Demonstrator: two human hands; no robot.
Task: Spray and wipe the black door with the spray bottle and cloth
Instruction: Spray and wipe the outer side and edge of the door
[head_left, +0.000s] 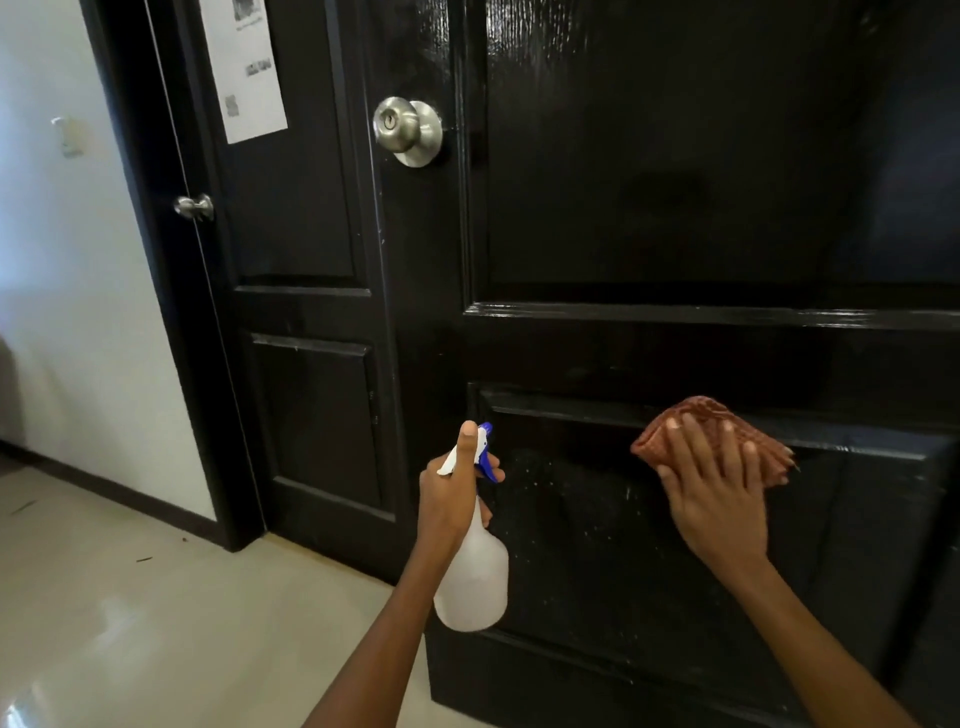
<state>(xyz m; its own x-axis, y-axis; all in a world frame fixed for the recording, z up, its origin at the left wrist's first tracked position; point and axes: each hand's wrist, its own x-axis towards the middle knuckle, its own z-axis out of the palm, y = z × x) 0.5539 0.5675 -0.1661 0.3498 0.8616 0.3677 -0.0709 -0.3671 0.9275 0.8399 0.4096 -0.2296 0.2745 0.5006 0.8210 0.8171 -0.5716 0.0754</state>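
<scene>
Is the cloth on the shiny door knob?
No, the right hand presses the cloth flat on the lower door panel, far below the knob.

- a second dark door stands to the left, with a small silver knob at its left edge.
- a white printed paper sheet is stuck on that door's upper panel.
- a white wall at far left carries a pale switch.
- a dark baseboard runs along the wall's foot.
- glossy cream floor below.
</scene>
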